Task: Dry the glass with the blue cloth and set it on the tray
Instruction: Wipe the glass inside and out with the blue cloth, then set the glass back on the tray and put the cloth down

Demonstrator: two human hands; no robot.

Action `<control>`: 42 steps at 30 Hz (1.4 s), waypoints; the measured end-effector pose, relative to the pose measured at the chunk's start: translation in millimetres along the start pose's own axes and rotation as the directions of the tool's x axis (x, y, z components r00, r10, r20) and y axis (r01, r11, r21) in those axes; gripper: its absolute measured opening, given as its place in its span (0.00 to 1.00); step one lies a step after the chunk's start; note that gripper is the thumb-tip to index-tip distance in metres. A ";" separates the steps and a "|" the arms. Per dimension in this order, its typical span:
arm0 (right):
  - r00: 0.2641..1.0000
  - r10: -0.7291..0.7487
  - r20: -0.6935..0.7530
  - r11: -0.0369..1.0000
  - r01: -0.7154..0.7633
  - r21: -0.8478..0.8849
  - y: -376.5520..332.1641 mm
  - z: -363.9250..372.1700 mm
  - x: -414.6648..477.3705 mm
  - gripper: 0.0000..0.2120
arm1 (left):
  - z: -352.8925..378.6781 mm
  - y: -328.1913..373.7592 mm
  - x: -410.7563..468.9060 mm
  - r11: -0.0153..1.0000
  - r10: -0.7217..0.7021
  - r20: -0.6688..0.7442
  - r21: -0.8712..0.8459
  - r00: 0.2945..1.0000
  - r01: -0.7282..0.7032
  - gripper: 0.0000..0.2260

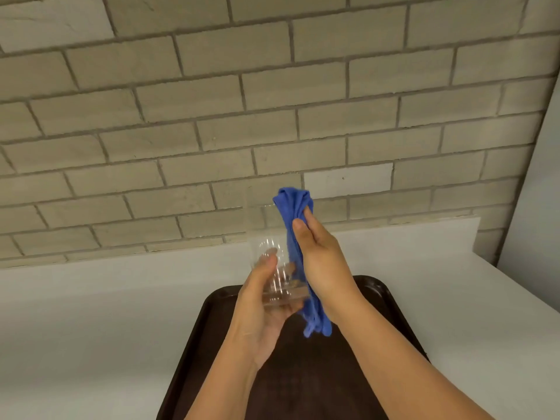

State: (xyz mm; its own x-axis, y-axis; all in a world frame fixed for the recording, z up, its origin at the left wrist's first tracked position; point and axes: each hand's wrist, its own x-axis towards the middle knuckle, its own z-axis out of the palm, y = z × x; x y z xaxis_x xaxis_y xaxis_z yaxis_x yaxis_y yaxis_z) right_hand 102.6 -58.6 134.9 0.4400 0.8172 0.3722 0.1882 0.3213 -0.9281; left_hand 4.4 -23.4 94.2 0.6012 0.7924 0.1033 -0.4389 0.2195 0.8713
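Gripping left hand (260,310): fingers curled round one clear drinking glass (268,256)
Right hand (321,256): clenched on one blue cloth (295,237) against glass
Below: one dark brown tray (194,344)

Two bare forearms reach forward from the lower edge. The left hand (260,310) cups upward, thumb raised, fingers curled closed in a grip. Just right of it, the right hand (321,262) stands edge-on, fingers pinched together.
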 end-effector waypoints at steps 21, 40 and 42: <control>0.930 0.336 -0.151 0.700 -0.139 0.701 62.5 -78.0 -19.5 0.15 | -37.8 -67.2 13.4 0.971 0.055 -0.182 0.239 0.982 -0.010 0.35; 0.891 0.323 -0.320 0.734 -0.022 0.679 67.5 -145.9 -46.5 0.12 | -78.1 -134.5 37.8 0.783 0.130 -0.170 0.622 0.977 0.004 0.34; 0.892 0.328 -0.312 0.727 -0.027 0.686 66.3 -142.3 -45.3 0.12 | -79.1 -132.1 34.9 0.765 0.105 -0.152 0.644 0.983 0.018 0.34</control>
State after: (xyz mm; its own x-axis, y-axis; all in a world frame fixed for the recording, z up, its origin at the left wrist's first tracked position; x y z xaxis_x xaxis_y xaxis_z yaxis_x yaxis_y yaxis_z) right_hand 220.1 -142.4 58.2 0.7280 0.6849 0.0317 -0.4776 0.5397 -0.6932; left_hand 30.6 20.3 -55.3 0.4435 0.8882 0.1202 0.1044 -0.1844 0.9773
